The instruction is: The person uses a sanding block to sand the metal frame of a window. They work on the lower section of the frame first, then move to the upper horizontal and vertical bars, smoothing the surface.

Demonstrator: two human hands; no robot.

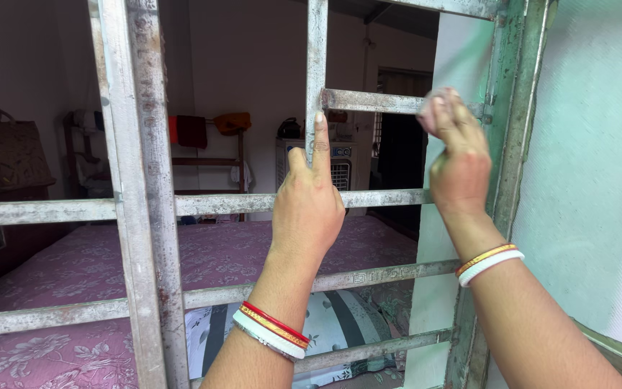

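Observation:
A worn grey metal window grille with flat horizontal and vertical bars fills the view. My left hand rests against the middle vertical bar, its index finger pointing straight up along it, the other fingers curled. My right hand presses a small pale pad or cloth onto the upper horizontal bar near the green window frame. Both wrists carry red, gold and white bangles.
Through the grille lies a bed with a pink flowered cover and a patterned pillow. A white air cooler, a wooden rack with clothes and a hanging bag stand behind. A pale green wall is on the right.

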